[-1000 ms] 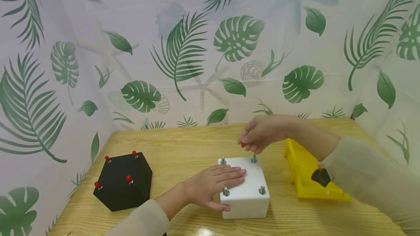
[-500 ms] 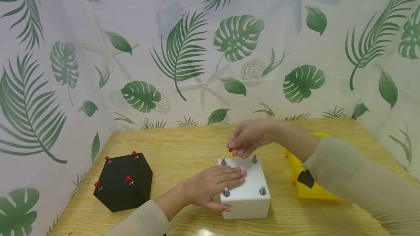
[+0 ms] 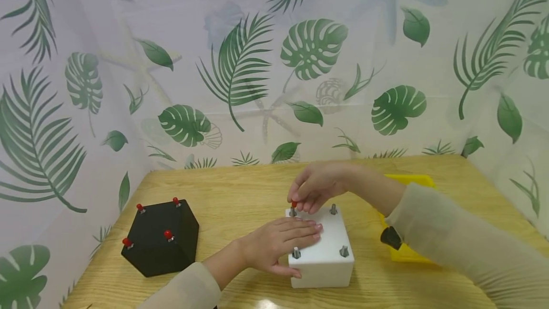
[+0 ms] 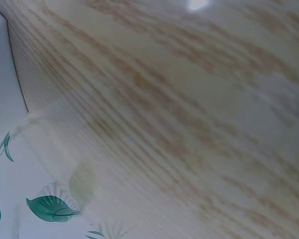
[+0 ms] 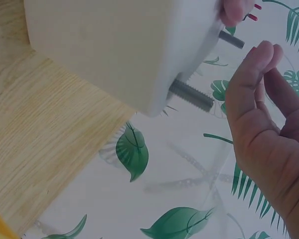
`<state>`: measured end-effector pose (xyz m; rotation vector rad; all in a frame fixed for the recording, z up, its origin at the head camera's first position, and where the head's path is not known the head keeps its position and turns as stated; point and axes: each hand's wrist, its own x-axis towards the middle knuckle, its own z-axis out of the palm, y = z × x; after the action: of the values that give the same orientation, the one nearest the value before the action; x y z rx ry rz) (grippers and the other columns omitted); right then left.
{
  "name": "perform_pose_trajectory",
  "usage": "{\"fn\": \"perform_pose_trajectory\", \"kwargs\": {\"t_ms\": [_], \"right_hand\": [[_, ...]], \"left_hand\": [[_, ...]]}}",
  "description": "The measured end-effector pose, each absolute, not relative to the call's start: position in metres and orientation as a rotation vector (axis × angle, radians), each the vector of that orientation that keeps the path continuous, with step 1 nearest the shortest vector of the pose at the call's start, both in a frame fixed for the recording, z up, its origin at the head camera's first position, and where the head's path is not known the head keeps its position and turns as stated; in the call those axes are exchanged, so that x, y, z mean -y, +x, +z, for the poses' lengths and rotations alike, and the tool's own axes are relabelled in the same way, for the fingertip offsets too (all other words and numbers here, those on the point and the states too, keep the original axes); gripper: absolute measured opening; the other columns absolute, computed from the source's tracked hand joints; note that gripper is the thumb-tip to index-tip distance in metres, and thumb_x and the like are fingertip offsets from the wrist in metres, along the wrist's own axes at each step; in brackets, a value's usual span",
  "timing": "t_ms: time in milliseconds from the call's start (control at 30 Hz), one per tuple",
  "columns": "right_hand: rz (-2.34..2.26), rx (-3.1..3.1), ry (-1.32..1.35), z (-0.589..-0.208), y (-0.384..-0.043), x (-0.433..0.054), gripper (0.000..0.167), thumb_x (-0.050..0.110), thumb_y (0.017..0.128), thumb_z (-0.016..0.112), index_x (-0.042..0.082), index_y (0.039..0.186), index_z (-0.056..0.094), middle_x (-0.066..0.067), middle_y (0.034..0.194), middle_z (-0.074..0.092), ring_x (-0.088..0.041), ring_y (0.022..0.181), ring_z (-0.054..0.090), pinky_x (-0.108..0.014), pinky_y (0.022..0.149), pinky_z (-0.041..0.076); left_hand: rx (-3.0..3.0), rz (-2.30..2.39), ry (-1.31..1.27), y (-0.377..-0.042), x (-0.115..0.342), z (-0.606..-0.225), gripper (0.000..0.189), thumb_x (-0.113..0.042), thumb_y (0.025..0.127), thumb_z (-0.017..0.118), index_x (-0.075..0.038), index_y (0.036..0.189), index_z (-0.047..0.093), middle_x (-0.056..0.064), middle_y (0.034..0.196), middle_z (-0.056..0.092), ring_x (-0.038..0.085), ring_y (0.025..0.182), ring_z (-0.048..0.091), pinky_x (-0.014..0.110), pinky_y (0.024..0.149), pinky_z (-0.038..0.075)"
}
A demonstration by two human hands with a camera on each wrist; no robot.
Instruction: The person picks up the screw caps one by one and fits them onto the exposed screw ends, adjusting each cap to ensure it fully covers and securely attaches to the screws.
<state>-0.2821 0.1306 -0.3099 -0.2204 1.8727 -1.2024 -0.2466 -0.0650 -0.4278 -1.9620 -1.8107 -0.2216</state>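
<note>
Grips first: left grip (image 3: 280, 244) lies flat, fingers straight, clasping nothing; right grip (image 3: 317, 189) has a fingertip pinch on one red cap (image 3: 294, 203), held over the far-left corner of the white block (image 3: 321, 273), lower centre of frame.

Left to right:

Black block (image 3: 158, 228), lower left on the desk (image 3: 240, 182), four studs up, each wearing a red top (image 3: 168, 235). Well apart from the white one, probably to stay clear of both arms.

Left grip extends from the bottom edge, palm and fingers across the left half of the white block's top, thumb at its near-left corner. Reads as steadying: weight there should stop the block sliding or twisting. It sits between the near-left stud (image 3: 296, 252) and far-left stud (image 3: 293, 212), so both tips are exposed.

White block: four bare metal studs at the corners, upright. Right wrist view shows thread on the far-right stud (image 5: 192, 94).

Right grip extends from the right, fingertips down, cap at the far-left stud's tip. Contact: can't tell, fingers mostly hide it in the right wrist view. Fingertip hold likely because the cap is small and has to line up.

Yellow tray (image 3: 411, 255), right, partly behind the right sleeve (image 3: 446, 232); contents not visible. Likely parked there for short right-arm reach.
</note>
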Motion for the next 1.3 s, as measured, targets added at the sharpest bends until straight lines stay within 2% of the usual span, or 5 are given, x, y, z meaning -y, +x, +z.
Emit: {"fn": "perform_pose_trajectory", "kwargs": {"t_ms": [267, 700, 900, 1133, 1300], "right_hand": [[-1.189, -1.858, -0.241, -0.318, -0.282, -0.127, 0.014, 0.003, 0.094, 0.050, -0.003, 0.101, 0.061, -0.005, 0.074, 0.062, -0.010, 0.060, 0.056, -0.021, 0.060, 0.052], [-1.163, -1.923, -0.239, -0.325, -0.279, -0.121, 0.012, 0.000, 0.091, 0.055, -0.004, 0.097, 0.064, -0.007, 0.072, 0.062, -0.012, 0.059, 0.056, -0.022, 0.058, 0.052], [-1.146, -1.957, -0.231, -0.325, -0.278, -0.120, 0.010, 0.000, 0.091, 0.056, -0.003, 0.094, 0.065, -0.007, 0.073, 0.062, -0.012, 0.059, 0.055, -0.021, 0.057, 0.051], [-1.154, -1.958, -0.235, -0.328, -0.281, -0.122, 0.010, 0.003, 0.091, 0.055, -0.002, 0.093, 0.064, -0.008, 0.072, 0.061, -0.013, 0.060, 0.056, -0.022, 0.058, 0.052], [-1.161, -1.974, -0.234, -0.326, -0.282, -0.125, 0.009, 0.005, 0.091, 0.056, -0.002, 0.094, 0.062, -0.008, 0.072, 0.060, -0.013, 0.060, 0.056, -0.023, 0.059, 0.053]], "left_hand": [[1.790, -0.220, -1.957, -0.246, 0.065, -0.427, 0.073, -0.052, 0.089, 0.055, 0.003, 0.137, 0.046, 0.015, 0.145, 0.043, 0.024, 0.138, 0.036, 0.035, 0.114, 0.027], [1.760, -0.226, -1.957, -0.247, 0.064, -0.428, 0.083, -0.049, 0.076, 0.072, 0.003, 0.135, 0.047, 0.016, 0.143, 0.045, 0.026, 0.136, 0.037, 0.035, 0.113, 0.027], [1.764, -0.225, -1.953, -0.247, 0.064, -0.427, 0.083, -0.049, 0.076, 0.072, 0.003, 0.135, 0.047, 0.016, 0.143, 0.045, 0.025, 0.137, 0.037, 0.035, 0.113, 0.027], [1.769, -0.223, -1.958, -0.247, 0.064, -0.427, 0.075, -0.050, 0.084, 0.063, 0.003, 0.136, 0.047, 0.015, 0.144, 0.045, 0.025, 0.137, 0.037, 0.035, 0.114, 0.027], [1.778, -0.237, -1.961, -0.247, 0.063, -0.426, 0.080, -0.049, 0.079, 0.069, 0.002, 0.136, 0.046, 0.015, 0.144, 0.044, 0.024, 0.137, 0.036, 0.035, 0.113, 0.028]]}}
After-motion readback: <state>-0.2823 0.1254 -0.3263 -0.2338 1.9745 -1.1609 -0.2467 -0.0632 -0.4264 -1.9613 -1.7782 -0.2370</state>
